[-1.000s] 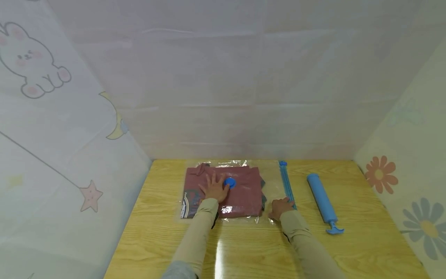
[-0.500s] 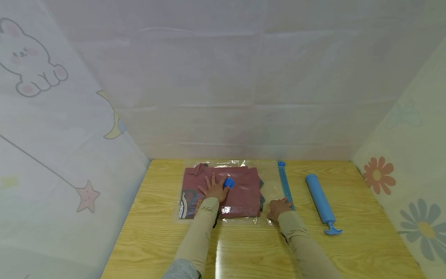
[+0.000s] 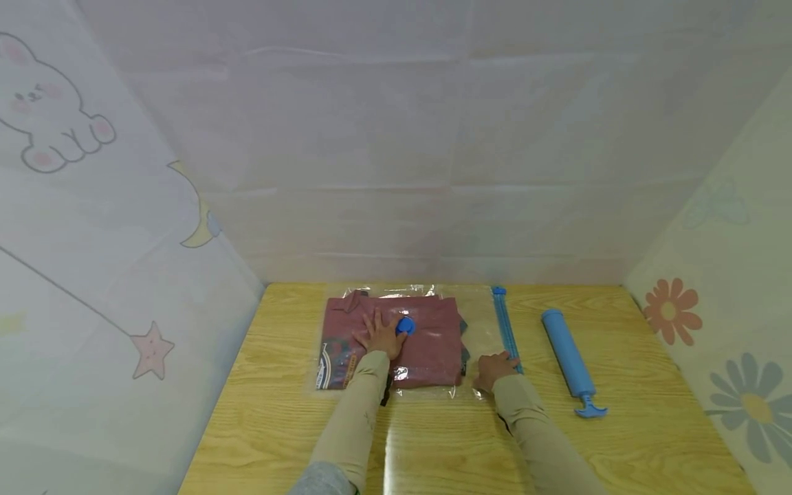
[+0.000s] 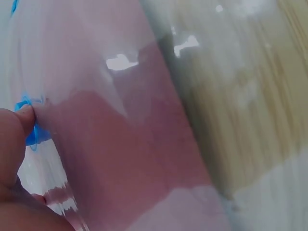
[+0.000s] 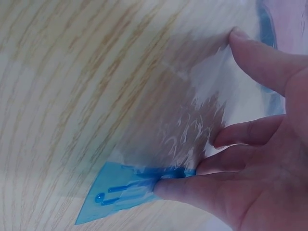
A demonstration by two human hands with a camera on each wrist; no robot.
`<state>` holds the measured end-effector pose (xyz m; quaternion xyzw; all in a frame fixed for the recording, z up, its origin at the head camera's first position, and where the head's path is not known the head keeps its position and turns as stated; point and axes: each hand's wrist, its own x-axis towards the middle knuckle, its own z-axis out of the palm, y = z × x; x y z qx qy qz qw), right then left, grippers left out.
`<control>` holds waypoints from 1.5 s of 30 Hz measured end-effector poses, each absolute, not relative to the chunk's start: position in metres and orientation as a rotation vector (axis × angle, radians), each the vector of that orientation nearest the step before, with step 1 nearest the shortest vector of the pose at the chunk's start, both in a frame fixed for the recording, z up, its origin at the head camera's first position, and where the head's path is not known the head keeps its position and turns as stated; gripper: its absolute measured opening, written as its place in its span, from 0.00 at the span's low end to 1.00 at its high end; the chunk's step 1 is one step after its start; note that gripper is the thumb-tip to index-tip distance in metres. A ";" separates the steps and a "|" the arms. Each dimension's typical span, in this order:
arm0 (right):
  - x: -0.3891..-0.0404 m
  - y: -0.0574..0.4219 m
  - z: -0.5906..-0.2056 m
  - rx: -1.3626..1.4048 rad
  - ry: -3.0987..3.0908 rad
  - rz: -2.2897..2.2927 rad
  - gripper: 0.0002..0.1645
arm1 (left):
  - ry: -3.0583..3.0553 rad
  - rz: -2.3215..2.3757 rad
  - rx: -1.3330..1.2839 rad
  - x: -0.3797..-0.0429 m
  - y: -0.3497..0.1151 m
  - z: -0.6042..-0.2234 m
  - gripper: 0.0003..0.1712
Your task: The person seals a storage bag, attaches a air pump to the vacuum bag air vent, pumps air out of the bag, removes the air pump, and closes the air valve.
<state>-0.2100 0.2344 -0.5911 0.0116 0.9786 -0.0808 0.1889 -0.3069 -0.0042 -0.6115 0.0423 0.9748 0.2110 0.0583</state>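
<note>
A clear vacuum storage bag lies flat on the wooden table with a folded dark pink shirt inside. My left hand rests on the bag with fingers spread, its thumb at the round blue valve. The left wrist view has the thumb touching the valve from the side. Near the bag's lower right corner, my right hand lies on the plastic. In the right wrist view its fingers are extended, and one fingertip touches the blue zip strip. A blue slider sits at the strip's far end.
A blue hand pump lies on the table to the right of the bag, handle toward me. A pale sheet wall rises behind the table, with printed walls on both sides.
The head view has shifted slightly, moving the scene a little to the left. Both hands keep practically the same places on the bag.
</note>
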 end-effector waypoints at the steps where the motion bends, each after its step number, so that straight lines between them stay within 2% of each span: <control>1: -0.210 0.234 -0.592 0.030 2.758 -0.227 0.21 | 2.957 0.644 0.122 -0.307 -0.004 -0.611 0.29; 10: -0.211 0.234 -0.590 0.036 2.774 -0.240 0.19 | 2.990 0.667 0.104 -0.307 -0.002 -0.613 0.30; 21: -0.206 0.231 -0.588 0.047 2.781 -0.226 0.25 | 3.025 0.613 0.100 -0.308 -0.002 -0.619 0.31; 31: -0.204 0.232 -0.586 0.090 2.778 -0.273 0.24 | 3.032 0.629 0.100 -0.307 0.000 -0.619 0.31; 40: -0.203 0.232 -0.585 0.120 2.739 -0.315 0.15 | 3.039 0.615 0.116 -0.308 0.001 -0.620 0.31; 45: -0.204 0.232 -0.585 0.138 2.728 -0.315 0.21 | 3.056 0.596 0.105 -0.309 0.002 -0.620 0.32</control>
